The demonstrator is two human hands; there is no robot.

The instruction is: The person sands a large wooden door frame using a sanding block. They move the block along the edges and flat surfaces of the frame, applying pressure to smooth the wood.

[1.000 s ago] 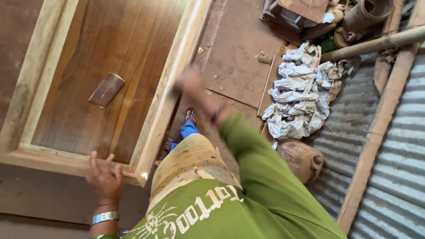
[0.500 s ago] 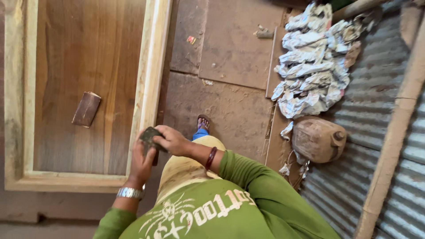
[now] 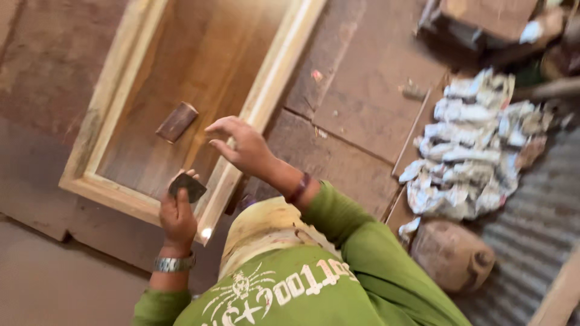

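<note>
- Two bare hands were in view over the corner of a wooden door (image 3: pixel 199 90) lying flat.
- Left hand (image 3: pixel 177 216): raised, closed round a small dark pad (image 3: pixel 187 186), probably sandpaper; the blur left that unsure. Thumb and fingers pinched its lower edge, the pad standing up above the fingertips.
- Pad: held just over the door's pale frame (image 3: pixel 266 102), near the near corner; whether it touched the frame could not be told.
- Right hand (image 3: pixel 241 147): open, fingers spread and slightly curled, holding nothing. It hovered above the frame's right rail, near the left hand but apart from it.
- Wrists: a metal watch (image 3: pixel 173 264) on the left, a dark bangle (image 3: pixel 298 188) on the right. Sleeves green.
- Door panel: dark brown, set inside the pale frame. One brown block (image 3: pixel 176 122) lay on the panel, well apart from both hands.
- Floor (image 3: pixel 362 90): brown boards, dusty, with small scraps.
- Right side: a heap of crumpled paper (image 3: pixel 471 145); below it a brown jerrycan (image 3: pixel 450 255), standing beside corrugated sheet (image 3: pixel 531 241).
- Top right: dark clutter, too blurred to name.
</note>
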